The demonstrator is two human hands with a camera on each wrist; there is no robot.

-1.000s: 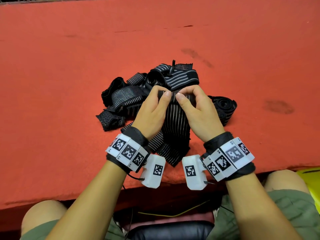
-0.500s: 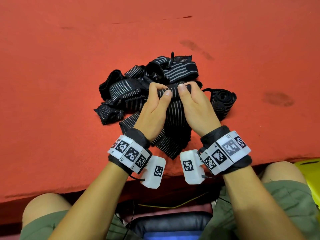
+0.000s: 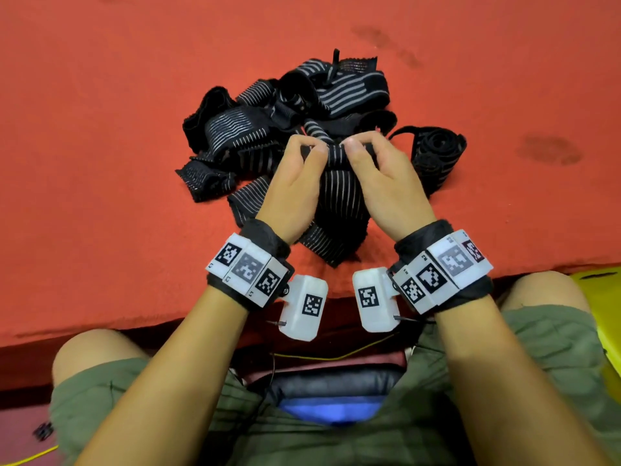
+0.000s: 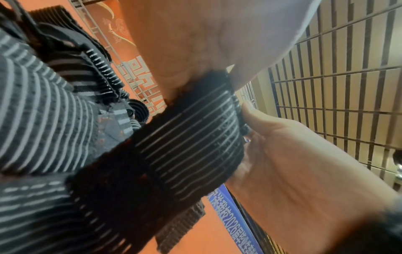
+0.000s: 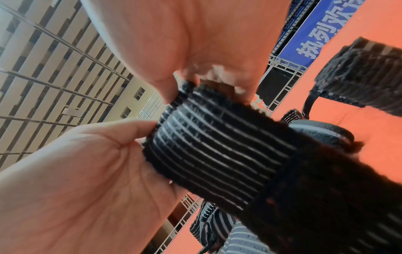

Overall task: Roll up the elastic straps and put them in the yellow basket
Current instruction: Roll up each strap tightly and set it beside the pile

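Note:
A black elastic strap with thin white stripes (image 3: 339, 193) hangs between both hands above the red table. My left hand (image 3: 302, 153) pinches its top left corner, thumb against curled fingers. My right hand (image 3: 364, 151) pinches the top right corner the same way. The wrist views show the strap (image 4: 189, 130) (image 5: 217, 154) folded over at the top edge, between my thumbs and fingers. Behind the hands lies a tangled pile of striped straps (image 3: 268, 122). One rolled strap (image 3: 437, 153) lies to the right. A corner of the yellow basket (image 3: 605, 304) shows at the right edge, below the table.
The red table cloth (image 3: 100, 95) spreads wide on all sides of the pile, with dark stains at the back right. Its near edge runs just behind my wrists. My knees in green shorts (image 3: 554, 331) sit under it.
Both hands have stayed on the strap's top edge while their fingers curled further over it, turning the edge down. The head camera has dipped, so the pile sits higher in view.

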